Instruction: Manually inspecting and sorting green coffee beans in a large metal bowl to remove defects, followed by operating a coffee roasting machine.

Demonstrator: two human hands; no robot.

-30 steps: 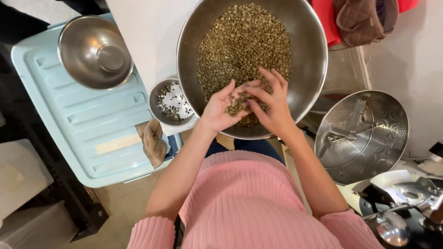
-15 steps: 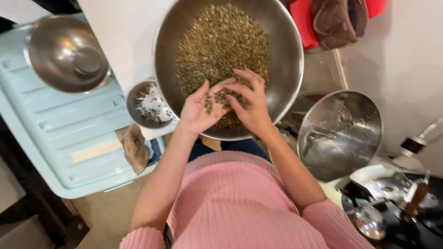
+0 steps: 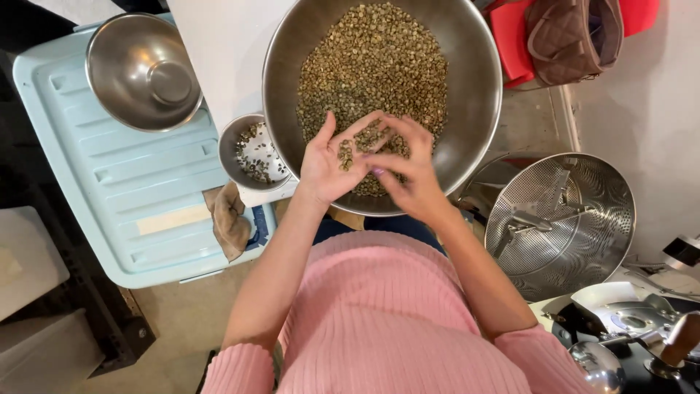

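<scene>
Steel bowl (image 3: 474, 87): left hand (image 3: 328, 164) cups pebbly beans (image 3: 379, 66) (open grip); right hand (image 3: 408, 171) pinches some.

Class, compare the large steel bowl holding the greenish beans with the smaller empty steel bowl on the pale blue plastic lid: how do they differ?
The large steel bowl is wider and heaped with greenish beans; the smaller empty steel bowl holds nothing. Both the left hand and right hand work over the large bowl, while the smaller one sits untouched on the pale blue plastic lid. Both are round, shiny metal.
</scene>
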